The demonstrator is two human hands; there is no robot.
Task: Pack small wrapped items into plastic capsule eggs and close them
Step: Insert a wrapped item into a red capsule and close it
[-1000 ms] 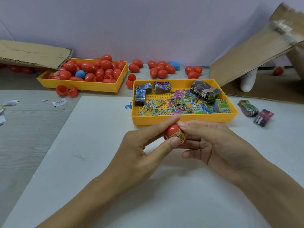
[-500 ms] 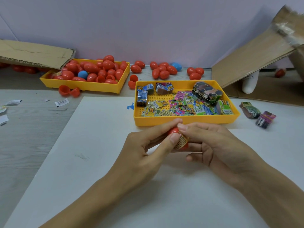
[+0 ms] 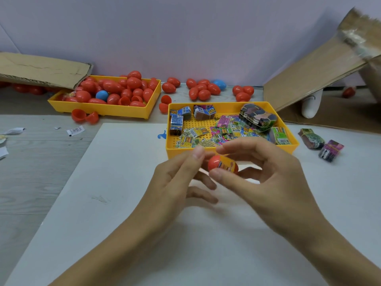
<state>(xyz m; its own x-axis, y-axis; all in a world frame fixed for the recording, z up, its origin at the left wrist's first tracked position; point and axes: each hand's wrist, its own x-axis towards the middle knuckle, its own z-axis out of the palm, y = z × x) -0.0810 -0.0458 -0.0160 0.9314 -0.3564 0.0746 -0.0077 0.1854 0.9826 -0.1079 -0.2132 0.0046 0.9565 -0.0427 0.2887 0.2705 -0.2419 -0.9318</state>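
A red capsule egg (image 3: pixel 215 163) with a yellow printed wrapper (image 3: pixel 227 166) around its right part sits just below the centre of the frame, raised above a white board (image 3: pixel 115 182). The right hand (image 3: pixel 274 182) pinches it: the thumb tip presses its lower edge from below, while the curled fingers arch over it from above and behind. The left hand (image 3: pixel 175 182) is just left of the egg, fingers loosely spread and relaxed, one fingertip near the egg's upper left; whether it touches cannot be told. Directly behind the hands, a yellow tray (image 3: pixel 231 150) holds small wrapped items (image 3: pixel 222 133) in many colours. Right of that tray, two wrapped bundles (image 3: pixel 321 142) lie on the board. In the upper left of the frame, a second yellow tray (image 3: pixel 107 109) is heaped with red eggs and one blue one. More eggs (image 3: pixel 204 88) lie loose along the back wall, and cardboard (image 3: pixel 309 79) leans at the upper right.
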